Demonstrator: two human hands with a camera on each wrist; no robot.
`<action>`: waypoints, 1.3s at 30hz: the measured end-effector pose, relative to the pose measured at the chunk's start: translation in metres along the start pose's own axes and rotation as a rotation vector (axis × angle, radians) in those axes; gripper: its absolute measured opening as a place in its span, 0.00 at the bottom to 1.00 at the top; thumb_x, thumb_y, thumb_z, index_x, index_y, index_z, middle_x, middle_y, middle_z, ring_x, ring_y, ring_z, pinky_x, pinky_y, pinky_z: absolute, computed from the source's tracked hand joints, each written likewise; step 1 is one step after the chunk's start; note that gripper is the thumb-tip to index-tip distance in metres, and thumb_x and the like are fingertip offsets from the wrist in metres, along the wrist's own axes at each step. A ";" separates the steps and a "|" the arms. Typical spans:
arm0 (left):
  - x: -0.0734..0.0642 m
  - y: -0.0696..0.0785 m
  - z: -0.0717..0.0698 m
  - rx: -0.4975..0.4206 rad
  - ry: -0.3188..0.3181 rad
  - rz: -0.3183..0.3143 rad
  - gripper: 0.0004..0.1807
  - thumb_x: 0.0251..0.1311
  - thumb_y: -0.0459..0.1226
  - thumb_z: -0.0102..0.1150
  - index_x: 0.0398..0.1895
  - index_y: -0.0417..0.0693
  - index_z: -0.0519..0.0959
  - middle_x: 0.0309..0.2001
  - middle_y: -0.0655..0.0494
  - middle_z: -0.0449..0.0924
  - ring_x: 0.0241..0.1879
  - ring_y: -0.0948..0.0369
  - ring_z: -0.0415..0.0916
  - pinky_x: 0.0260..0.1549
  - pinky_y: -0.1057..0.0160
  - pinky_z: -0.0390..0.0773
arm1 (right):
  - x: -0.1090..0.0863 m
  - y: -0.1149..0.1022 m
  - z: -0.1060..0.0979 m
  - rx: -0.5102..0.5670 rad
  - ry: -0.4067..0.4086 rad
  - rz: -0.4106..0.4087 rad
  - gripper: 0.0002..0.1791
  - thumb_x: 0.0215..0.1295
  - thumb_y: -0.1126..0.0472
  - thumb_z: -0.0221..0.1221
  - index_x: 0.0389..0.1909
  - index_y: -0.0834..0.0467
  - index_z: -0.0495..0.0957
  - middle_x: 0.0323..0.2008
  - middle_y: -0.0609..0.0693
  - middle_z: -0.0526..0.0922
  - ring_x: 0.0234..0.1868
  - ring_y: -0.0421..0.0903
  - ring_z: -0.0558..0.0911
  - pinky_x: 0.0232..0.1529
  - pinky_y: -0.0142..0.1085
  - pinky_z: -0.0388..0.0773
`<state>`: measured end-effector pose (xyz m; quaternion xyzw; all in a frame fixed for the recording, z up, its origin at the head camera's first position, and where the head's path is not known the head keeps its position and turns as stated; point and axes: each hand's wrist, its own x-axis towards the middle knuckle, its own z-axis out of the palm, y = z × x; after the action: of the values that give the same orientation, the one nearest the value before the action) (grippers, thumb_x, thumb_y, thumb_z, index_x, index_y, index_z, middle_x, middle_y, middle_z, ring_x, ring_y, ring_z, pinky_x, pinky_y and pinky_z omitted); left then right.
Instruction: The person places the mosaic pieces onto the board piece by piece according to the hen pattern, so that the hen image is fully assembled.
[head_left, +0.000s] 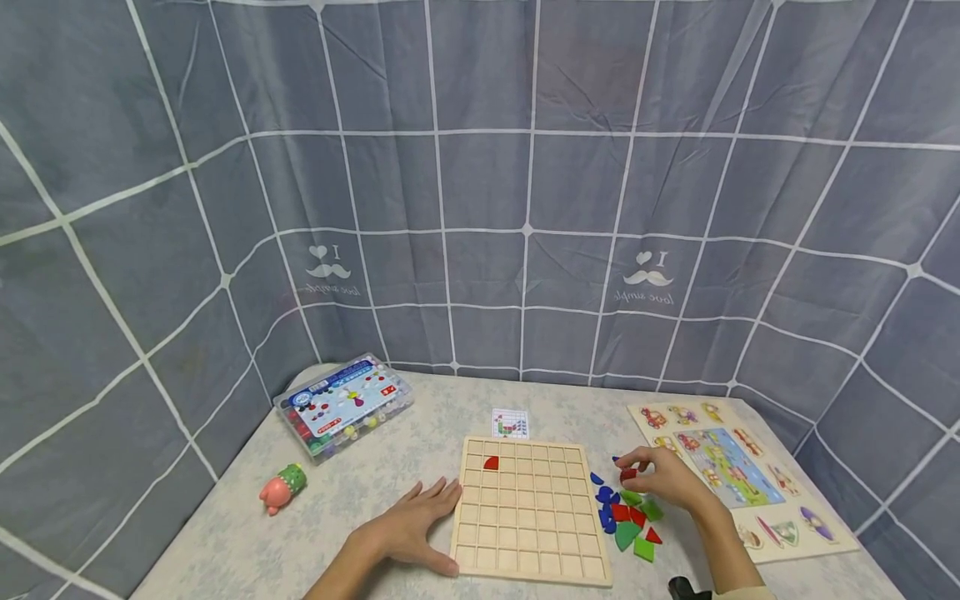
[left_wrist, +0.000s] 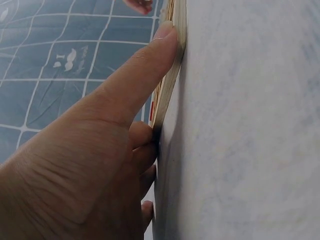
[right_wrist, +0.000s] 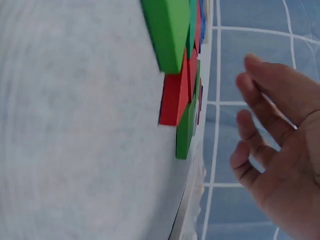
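A pale wooden grid board (head_left: 536, 515) lies on the table, with one red quarter-circle piece (head_left: 491, 463) in an upper-left cell. My left hand (head_left: 412, 527) rests at the board's left edge, its fingers spread; in the left wrist view the thumb (left_wrist: 150, 57) lies against the side of the board. To the right of the board, my right hand (head_left: 669, 477) hovers over a loose pile of pieces, nearest a red piece (head_left: 628, 474). The right wrist view shows its fingers loosely bent with nothing between them. Around lie blue pieces (head_left: 604, 493) and green pieces (head_left: 643, 548).
Behind the board is a small pattern card (head_left: 510, 422). A clear box of beads (head_left: 345, 404) stands at the back left, with a pink-and-green toy (head_left: 283, 488) in front. At the right lies a picture puzzle board (head_left: 813, 546). A grey checked curtain (head_left: 487, 192) hangs behind.
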<state>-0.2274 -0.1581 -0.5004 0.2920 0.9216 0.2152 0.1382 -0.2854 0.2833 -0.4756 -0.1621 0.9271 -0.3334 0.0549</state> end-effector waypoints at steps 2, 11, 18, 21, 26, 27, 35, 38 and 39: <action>-0.001 0.000 -0.001 -0.002 -0.002 -0.002 0.61 0.43 0.65 0.68 0.76 0.43 0.54 0.78 0.51 0.50 0.77 0.49 0.46 0.73 0.38 0.45 | -0.002 0.005 -0.001 -0.003 0.000 0.005 0.15 0.54 0.62 0.69 0.43 0.60 0.85 0.40 0.52 0.86 0.39 0.46 0.75 0.30 0.29 0.72; -0.001 0.001 -0.002 -0.012 -0.007 0.005 0.61 0.44 0.64 0.68 0.76 0.43 0.53 0.78 0.51 0.49 0.78 0.49 0.45 0.73 0.38 0.45 | -0.005 0.018 0.003 -0.036 0.042 0.152 0.12 0.46 0.71 0.69 0.35 0.59 0.86 0.30 0.48 0.82 0.30 0.44 0.69 0.26 0.30 0.68; 0.000 0.001 -0.002 -0.012 -0.006 0.002 0.62 0.44 0.64 0.69 0.76 0.43 0.52 0.78 0.51 0.48 0.78 0.48 0.45 0.74 0.38 0.44 | -0.007 0.022 0.004 -0.036 0.053 0.181 0.09 0.49 0.68 0.69 0.34 0.60 0.85 0.33 0.49 0.84 0.32 0.44 0.73 0.31 0.33 0.72; 0.000 0.002 -0.002 -0.019 -0.005 0.003 0.62 0.44 0.63 0.69 0.76 0.42 0.52 0.78 0.50 0.48 0.78 0.48 0.45 0.73 0.37 0.43 | -0.008 0.023 0.002 -0.048 0.059 0.184 0.09 0.51 0.63 0.71 0.33 0.60 0.85 0.31 0.48 0.84 0.32 0.42 0.75 0.31 0.33 0.74; 0.000 0.001 -0.001 -0.018 -0.007 -0.006 0.62 0.43 0.64 0.69 0.76 0.43 0.52 0.78 0.50 0.48 0.78 0.48 0.44 0.74 0.38 0.42 | -0.011 0.025 -0.001 -0.056 0.075 0.197 0.13 0.49 0.58 0.73 0.36 0.58 0.86 0.32 0.48 0.84 0.32 0.43 0.74 0.30 0.33 0.72; 0.000 0.001 -0.001 -0.018 -0.007 -0.007 0.63 0.43 0.64 0.69 0.76 0.43 0.52 0.78 0.51 0.48 0.78 0.48 0.44 0.74 0.38 0.42 | -0.011 0.026 -0.001 -0.048 0.075 0.198 0.13 0.49 0.59 0.73 0.36 0.58 0.86 0.32 0.49 0.83 0.31 0.43 0.73 0.29 0.33 0.71; 0.000 0.002 -0.001 -0.010 -0.006 -0.011 0.63 0.43 0.64 0.69 0.76 0.42 0.52 0.78 0.50 0.48 0.78 0.48 0.45 0.74 0.37 0.43 | -0.014 0.030 0.000 -0.012 0.065 0.175 0.11 0.49 0.63 0.71 0.36 0.57 0.87 0.29 0.48 0.80 0.29 0.43 0.69 0.25 0.31 0.67; 0.000 0.002 0.000 -0.011 -0.005 -0.013 0.63 0.42 0.65 0.69 0.76 0.42 0.52 0.78 0.50 0.49 0.78 0.48 0.45 0.74 0.38 0.43 | -0.015 0.031 -0.001 -0.001 0.063 0.172 0.13 0.49 0.60 0.72 0.38 0.58 0.87 0.29 0.48 0.81 0.28 0.41 0.69 0.25 0.30 0.67; 0.000 0.002 0.000 -0.009 -0.005 -0.013 0.63 0.42 0.65 0.69 0.76 0.42 0.52 0.78 0.50 0.49 0.78 0.48 0.45 0.74 0.38 0.43 | -0.015 0.032 -0.001 0.010 0.059 0.165 0.13 0.50 0.61 0.72 0.39 0.58 0.87 0.30 0.48 0.81 0.28 0.41 0.69 0.25 0.30 0.67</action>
<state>-0.2268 -0.1565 -0.4993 0.2859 0.9222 0.2178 0.1429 -0.2798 0.3122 -0.4951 -0.0750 0.9369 -0.3369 0.0558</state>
